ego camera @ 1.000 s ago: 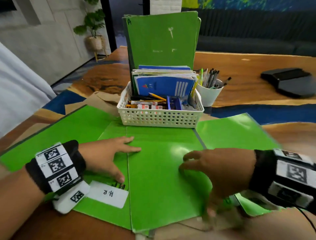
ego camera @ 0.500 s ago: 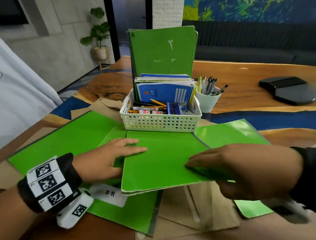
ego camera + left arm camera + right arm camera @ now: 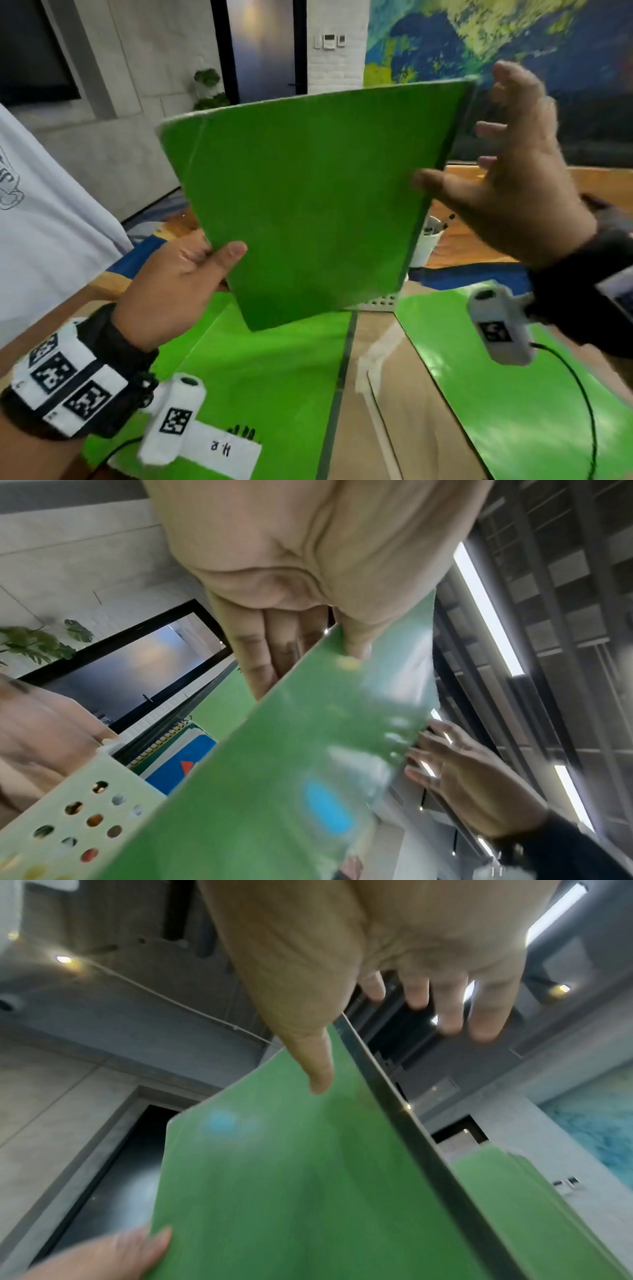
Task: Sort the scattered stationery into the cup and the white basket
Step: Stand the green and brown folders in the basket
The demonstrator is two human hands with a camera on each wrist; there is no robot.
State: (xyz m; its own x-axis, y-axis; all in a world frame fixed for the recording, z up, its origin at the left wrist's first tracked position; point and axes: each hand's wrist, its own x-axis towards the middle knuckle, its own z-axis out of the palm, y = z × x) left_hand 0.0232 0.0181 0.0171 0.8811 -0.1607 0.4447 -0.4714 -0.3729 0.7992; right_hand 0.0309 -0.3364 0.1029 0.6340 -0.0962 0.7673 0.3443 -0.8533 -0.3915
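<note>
Head view: a green folder (image 3: 308,205) is raised nearly upright above the table (image 3: 479,246), hiding most of the white basket (image 3: 382,301). The left hand (image 3: 178,287), at 8 o'clock of the folder, pinches its lower left edge, thumb on the front and fingers behind. The right hand (image 3: 513,192), at 3 o'clock, has its thumb on the right edge and its fingers spread straight, apart from the cover. The cup (image 3: 424,243) shows at 4 o'clock behind the folder. More green folders (image 3: 507,394) lie flat below.

raised folder (image 3: 308,212) screens basket (image 3: 383,301) — cup (image 3: 426,240) perhaps reachable
</note>
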